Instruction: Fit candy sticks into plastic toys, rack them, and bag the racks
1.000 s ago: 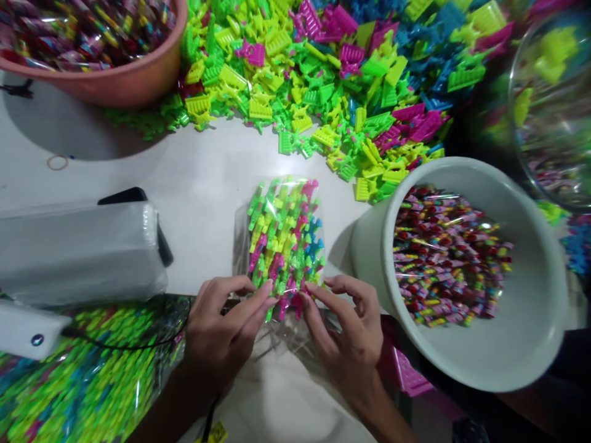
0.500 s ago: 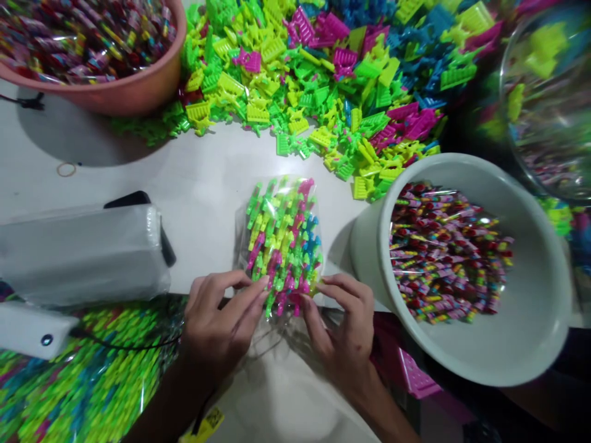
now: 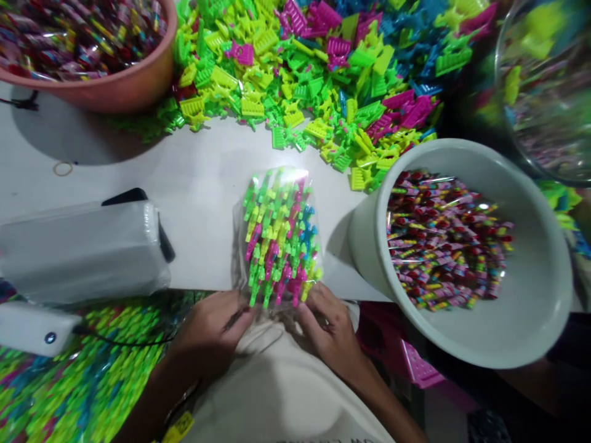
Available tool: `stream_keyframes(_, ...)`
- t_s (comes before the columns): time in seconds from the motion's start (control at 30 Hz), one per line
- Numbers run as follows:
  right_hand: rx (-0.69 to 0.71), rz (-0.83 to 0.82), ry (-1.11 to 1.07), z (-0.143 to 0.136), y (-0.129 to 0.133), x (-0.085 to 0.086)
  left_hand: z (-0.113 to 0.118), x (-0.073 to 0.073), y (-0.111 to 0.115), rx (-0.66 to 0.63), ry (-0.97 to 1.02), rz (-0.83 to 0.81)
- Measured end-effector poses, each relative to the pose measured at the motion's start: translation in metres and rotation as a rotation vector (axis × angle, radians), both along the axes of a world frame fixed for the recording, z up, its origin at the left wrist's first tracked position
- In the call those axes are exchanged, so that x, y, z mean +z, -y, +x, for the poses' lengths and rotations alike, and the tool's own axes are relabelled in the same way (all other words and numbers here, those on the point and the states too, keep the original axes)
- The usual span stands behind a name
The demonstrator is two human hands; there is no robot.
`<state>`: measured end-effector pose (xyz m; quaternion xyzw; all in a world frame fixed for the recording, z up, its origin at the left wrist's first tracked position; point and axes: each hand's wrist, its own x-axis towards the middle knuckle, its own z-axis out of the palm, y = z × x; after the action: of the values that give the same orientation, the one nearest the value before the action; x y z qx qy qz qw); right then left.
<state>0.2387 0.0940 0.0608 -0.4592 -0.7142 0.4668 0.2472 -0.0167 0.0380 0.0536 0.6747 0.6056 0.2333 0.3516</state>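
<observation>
A clear plastic bag (image 3: 282,237) filled with rows of small green, yellow, pink and blue plastic pieces lies at the table's near edge. My left hand (image 3: 217,326) is closed at its lower left corner, thumb on top and fingers partly hidden beneath. At the lower right corner, my right hand (image 3: 329,323) pinches the bag between thumb and curled fingers. The bag's near end hangs just past the edge, between both hands.
Loose plastic pieces (image 3: 295,86) heap along the back. A grey-white bucket (image 3: 535,264) of wrapped candies stands right, a pink-orange basin (image 3: 115,92) back left. Flat clear bags (image 3: 83,252) lie over a dark object, near a white device (image 3: 37,329) with a cable.
Both hands have drawn down toward my body, from over the bag's lower pieces to its near corners. The pieces' lower rows are now less covered by fingers.
</observation>
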Motion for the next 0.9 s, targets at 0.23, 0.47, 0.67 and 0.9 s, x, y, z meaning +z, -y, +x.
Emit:
stream_keyframes(0.23,0.170,0.201,0.053,-0.009,-0.005,-0.017,0.014,-0.026,-0.009,-0.168,-0.058,0.333)
stream_keyframes(0.47,0.159,0.259,0.132,-0.015,-0.009,-0.022,0.018,-0.028,-0.017,-0.215,-0.209,0.246)
stream_keyframes(0.67,0.221,0.104,0.127,-0.008,-0.013,-0.008,0.013,-0.012,-0.017,-0.240,-0.168,-0.133)
stream_keyframes(0.9,0.334,-0.690,0.032,0.031,-0.033,0.012,0.003,0.010,-0.010,-0.236,0.039,-0.579)
